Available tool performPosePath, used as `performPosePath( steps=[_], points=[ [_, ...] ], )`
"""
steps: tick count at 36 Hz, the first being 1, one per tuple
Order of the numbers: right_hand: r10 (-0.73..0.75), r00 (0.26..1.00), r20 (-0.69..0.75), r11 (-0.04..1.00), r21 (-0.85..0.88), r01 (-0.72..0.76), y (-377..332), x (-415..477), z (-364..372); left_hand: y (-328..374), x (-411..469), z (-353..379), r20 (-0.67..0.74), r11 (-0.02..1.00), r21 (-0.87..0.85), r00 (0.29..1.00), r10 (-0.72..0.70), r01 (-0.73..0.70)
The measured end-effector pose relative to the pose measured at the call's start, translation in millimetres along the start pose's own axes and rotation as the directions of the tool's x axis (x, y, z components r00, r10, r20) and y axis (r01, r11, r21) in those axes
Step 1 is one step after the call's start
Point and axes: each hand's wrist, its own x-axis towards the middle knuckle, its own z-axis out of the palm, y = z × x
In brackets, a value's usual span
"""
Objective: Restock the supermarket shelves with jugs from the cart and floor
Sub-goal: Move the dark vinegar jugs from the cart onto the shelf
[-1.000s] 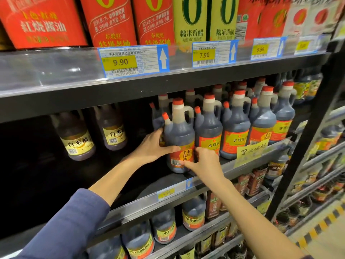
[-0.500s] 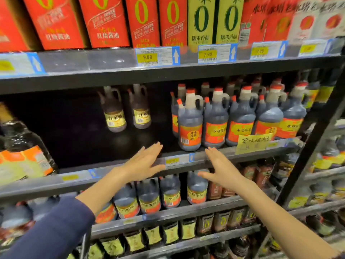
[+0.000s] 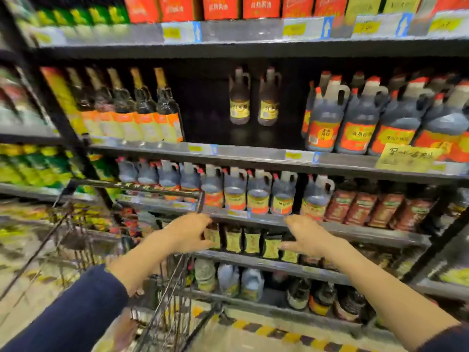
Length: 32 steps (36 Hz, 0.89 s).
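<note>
Head cam, left hand point(image 3: 187, 235) and right hand point(image 3: 308, 237) loose and empty, cart point(image 3: 175, 295) below, jugs point(image 3: 327, 123) along shelf's point(image 3: 253, 154) front edge.

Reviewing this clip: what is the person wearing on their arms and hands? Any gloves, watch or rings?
Both the left hand and right hand are bare, with no gloves. The left sleeve is dark navy and ends partway down the forearm. Only a dark edge of the right sleeve shows at the frame corner. No watch or rings are visible, though the picture is blurred.
</note>
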Motion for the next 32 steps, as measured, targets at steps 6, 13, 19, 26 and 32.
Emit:
performPosePath(
  steps=[6,13,19,26,32],
  points=[
    [-0.212,0.975,0.059,0.969,-0.113,0.218,-83.9,19.0,-6.0,-48.7,-85.9,40.2,0.054,0.980,0.007,0.979,-0.198,0.197],
    [-0.479,0.877,0.050,0.858,-0.187,0.479,-201.0,49.6,-13.9,-104.9,-191.6,80.6,0.085,0.906,-0.031,0.904,-0.418,0.422],
    [-0.598,0.794,0.107,0.770,-0.199,0.607,-313.2,65.3,-18.7,-147.0,-283.9,103.2,0.142,0.805,-0.080,0.806,-0.574,0.588],
    [-0.731,0.660,0.172,0.622,-0.231,0.749,-429.7,68.2,-4.1,-177.5,-385.0,137.8,0.213,0.639,-0.161,0.659,-0.721,0.752],
    [-0.822,0.522,0.227,0.492,-0.176,0.852,-502.8,62.8,16.8,-177.2,-450.8,174.6,0.309,0.473,-0.212,0.518,-0.798,0.855]
  ],
)
